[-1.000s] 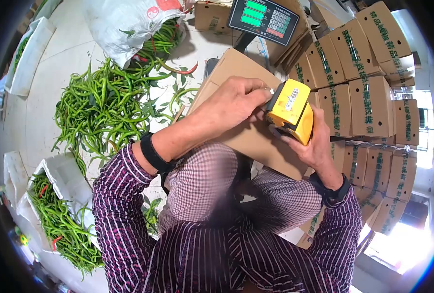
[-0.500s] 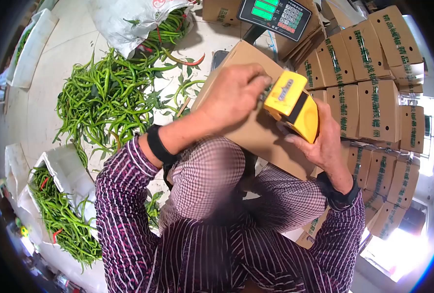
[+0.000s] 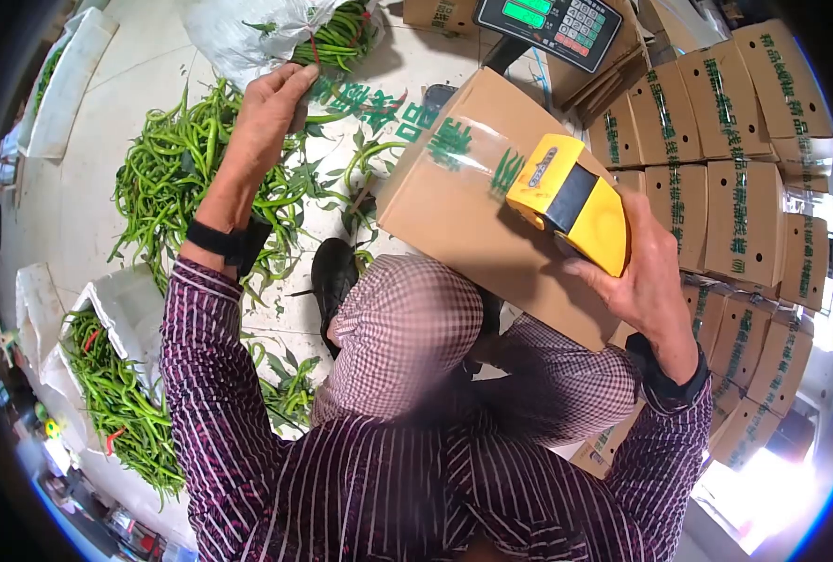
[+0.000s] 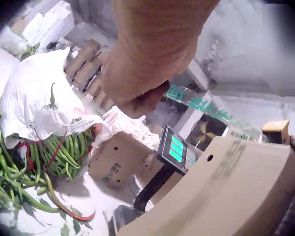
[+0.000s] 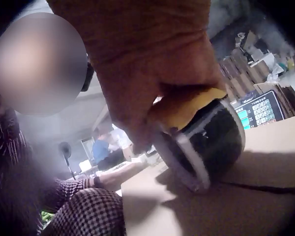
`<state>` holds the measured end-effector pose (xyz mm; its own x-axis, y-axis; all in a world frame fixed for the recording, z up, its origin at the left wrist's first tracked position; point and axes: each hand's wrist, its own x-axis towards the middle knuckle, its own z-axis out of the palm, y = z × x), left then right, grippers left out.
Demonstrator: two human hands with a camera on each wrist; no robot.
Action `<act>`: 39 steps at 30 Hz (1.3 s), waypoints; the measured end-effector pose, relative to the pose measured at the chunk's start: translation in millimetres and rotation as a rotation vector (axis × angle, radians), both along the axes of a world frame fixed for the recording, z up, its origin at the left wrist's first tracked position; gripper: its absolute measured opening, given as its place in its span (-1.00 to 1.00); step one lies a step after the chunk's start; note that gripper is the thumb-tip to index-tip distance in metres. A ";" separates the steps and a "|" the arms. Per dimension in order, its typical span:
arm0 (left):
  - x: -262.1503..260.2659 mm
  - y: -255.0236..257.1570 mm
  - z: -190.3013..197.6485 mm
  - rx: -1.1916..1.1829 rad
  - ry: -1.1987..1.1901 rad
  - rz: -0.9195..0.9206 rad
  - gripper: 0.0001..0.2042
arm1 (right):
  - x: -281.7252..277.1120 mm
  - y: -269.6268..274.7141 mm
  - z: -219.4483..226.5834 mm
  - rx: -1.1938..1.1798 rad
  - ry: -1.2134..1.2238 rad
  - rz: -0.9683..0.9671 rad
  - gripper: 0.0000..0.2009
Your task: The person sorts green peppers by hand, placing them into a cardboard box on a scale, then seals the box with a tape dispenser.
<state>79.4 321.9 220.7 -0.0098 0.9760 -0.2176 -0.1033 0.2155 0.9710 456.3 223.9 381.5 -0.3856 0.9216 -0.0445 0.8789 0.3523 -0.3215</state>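
Note:
My left hand [image 3: 271, 108], out at the upper left, pinches the end of a clear packing tape [image 3: 449, 140] with green lettering. From there the tape runs taut over the brown cardboard box [image 3: 491, 220] to a yellow tape dispenser [image 3: 575, 206]. My right hand [image 3: 646, 272] grips that dispenser above the box's right part. In the left wrist view the tape [image 4: 201, 105] stretches away from the left hand [image 4: 142, 64]. The right wrist view shows the tape roll [image 5: 214, 142] inside the dispenser, close over the cardboard, with the right hand [image 5: 152, 64] curled round the yellow body.
Green chili peppers [image 3: 173, 178] lie heaped on the floor at left, beside a white sack [image 3: 238, 42]. A foam box [image 3: 140, 318] holds more peppers. A digital scale [image 3: 552, 28] stands behind the box; stacked cartons [image 3: 721, 211] line the right side.
My left hand has moved from beside the dispenser to the upper left, drawing out a length of tape. The right hand still holds the dispenser over the box, tilted slightly differently.

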 end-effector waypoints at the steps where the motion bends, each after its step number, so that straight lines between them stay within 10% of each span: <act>1: 4.0 1.5 -8.7 0.013 0.078 0.018 -0.79 | -1.3 0.4 -0.6 -0.001 -0.005 0.001 -0.25; 8: 69.0 -7.9 -107.2 0.497 0.633 -0.050 -0.73 | -10.0 4.8 -0.6 -0.030 -0.042 0.000 -0.26; 16: 103.5 -11.6 -123.1 0.092 0.865 -0.415 -0.68 | -6.3 13.7 -10.0 -0.095 0.044 -0.068 -0.23; 28: 142.4 18.2 -129.1 0.354 0.102 -0.154 -0.65 | 8.8 9.5 -23.4 -0.032 0.071 -0.046 -0.25; 30: 136.0 22.9 -196.3 0.414 0.640 -0.325 -0.57 | 8.5 12.6 -22.8 -0.005 0.080 -0.035 -0.25; 32: 135.0 18.2 -164.8 0.244 0.646 -0.350 -0.52 | 11.1 11.2 -24.6 -0.013 0.095 -0.040 -0.27; 34: 137.0 22.4 -105.7 -0.057 0.096 -0.146 -0.48 | 14.2 11.9 -24.3 -0.027 0.119 -0.062 -0.28; 39: 147.0 -2.8 34.9 0.395 0.439 -0.262 -0.39 | 17.7 9.4 -26.5 -0.028 0.188 -0.023 -0.31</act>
